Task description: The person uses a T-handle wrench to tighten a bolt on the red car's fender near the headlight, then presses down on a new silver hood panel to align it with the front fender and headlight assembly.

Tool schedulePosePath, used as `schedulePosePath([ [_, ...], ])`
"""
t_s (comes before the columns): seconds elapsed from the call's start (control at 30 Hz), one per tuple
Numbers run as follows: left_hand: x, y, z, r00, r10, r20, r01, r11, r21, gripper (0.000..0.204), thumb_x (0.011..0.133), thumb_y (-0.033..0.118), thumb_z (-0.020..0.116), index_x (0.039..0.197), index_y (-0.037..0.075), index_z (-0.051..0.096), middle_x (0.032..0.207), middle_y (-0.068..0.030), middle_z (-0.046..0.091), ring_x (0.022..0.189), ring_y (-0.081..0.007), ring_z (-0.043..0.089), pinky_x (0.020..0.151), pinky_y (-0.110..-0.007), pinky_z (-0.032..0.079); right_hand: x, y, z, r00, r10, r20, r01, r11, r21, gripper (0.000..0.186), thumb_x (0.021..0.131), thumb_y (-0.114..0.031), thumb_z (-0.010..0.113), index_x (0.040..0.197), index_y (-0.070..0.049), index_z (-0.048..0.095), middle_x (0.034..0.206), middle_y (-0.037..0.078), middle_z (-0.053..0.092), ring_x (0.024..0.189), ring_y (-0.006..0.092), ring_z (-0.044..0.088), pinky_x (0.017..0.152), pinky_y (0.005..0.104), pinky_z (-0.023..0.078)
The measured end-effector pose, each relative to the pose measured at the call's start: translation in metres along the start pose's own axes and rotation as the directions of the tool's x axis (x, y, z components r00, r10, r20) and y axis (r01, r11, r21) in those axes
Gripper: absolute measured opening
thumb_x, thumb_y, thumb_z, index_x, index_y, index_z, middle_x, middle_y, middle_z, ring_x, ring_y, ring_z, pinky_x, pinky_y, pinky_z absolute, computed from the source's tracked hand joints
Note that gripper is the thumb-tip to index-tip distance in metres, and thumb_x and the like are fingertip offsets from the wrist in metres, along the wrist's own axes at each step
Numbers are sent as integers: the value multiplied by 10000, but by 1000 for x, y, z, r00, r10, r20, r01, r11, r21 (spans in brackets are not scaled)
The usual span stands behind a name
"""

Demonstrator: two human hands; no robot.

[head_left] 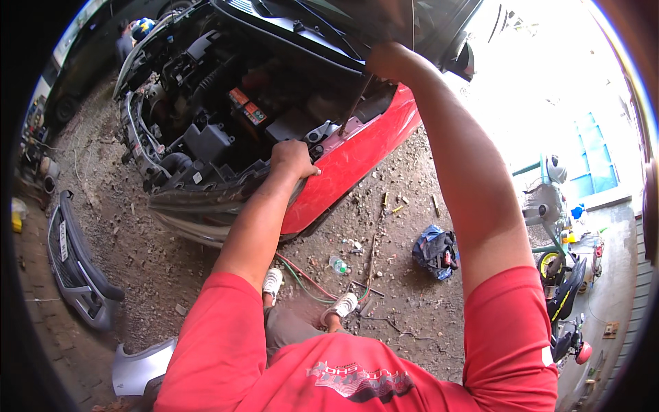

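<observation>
A car stands in front of me with its engine bay (pixel 226 103) uncovered and a red front fender (pixel 343 172) along the side nearest me. My left hand (pixel 294 159) is closed at the fender's front upper edge, its thumb against the red panel; the curled fingers are partly hidden. Higher and to the right, my right hand (pixel 392 62) is wrapped round the upper end of a long thin rod (pixel 355 106). The rod slants down to the fender's pinkish inner edge (pixel 347 132); its exact kind is not clear.
A detached bumper (pixel 75 268) lies on the left, with a silver panel (pixel 141 367) nearby. Red and green hoses (pixel 302 283), a plastic bottle (pixel 338 264) and a dark blue bag (pixel 436 250) are on the gravel. A fan (pixel 542 206) and a motorbike (pixel 566 309) stand right.
</observation>
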State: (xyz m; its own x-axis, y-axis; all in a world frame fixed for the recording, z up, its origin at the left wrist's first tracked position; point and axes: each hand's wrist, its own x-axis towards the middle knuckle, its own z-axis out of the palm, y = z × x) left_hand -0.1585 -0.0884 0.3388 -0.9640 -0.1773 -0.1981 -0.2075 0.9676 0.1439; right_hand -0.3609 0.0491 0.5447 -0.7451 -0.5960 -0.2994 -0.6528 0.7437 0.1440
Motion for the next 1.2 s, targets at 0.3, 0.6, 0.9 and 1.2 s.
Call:
schedulePosePath([
  [0.3,0,-2,0,998,-19,53,19,1000,8,695,665,647,880,1006,47,801,1030,-170,782,1001,-318,757,887,-413,600,-28,-37,32,908,330,-260,-287,939,189,247,966,-181,563,1045,-41,751,1015,169,779,888,329,772,742,459,621],
  [0.6,4,0,-3,998,3,64,-2,1000,-15,677,693,652,861,993,48,802,1019,-165,784,978,-312,763,874,-409,604,-64,-37,47,689,-105,-717,83,994,-66,240,976,-387,613,1015,-166,699,903,95,714,910,323,698,813,517,555],
  [0.9,4,-1,-2,997,-11,74,12,1000,-15,690,682,650,865,993,38,799,999,-170,784,963,-315,765,863,-410,608,-57,-78,84,412,51,-910,211,966,150,311,753,-319,812,949,-110,690,980,80,663,1056,300,598,976,484,442],
  [1.2,5,-3,0,998,-40,43,40,999,19,649,681,629,870,959,47,794,969,-165,782,937,-320,766,848,-416,609,-42,-71,86,235,-102,-967,381,924,-5,370,833,-366,841,1015,-68,716,1267,207,632,1274,384,569,1147,493,358],
])
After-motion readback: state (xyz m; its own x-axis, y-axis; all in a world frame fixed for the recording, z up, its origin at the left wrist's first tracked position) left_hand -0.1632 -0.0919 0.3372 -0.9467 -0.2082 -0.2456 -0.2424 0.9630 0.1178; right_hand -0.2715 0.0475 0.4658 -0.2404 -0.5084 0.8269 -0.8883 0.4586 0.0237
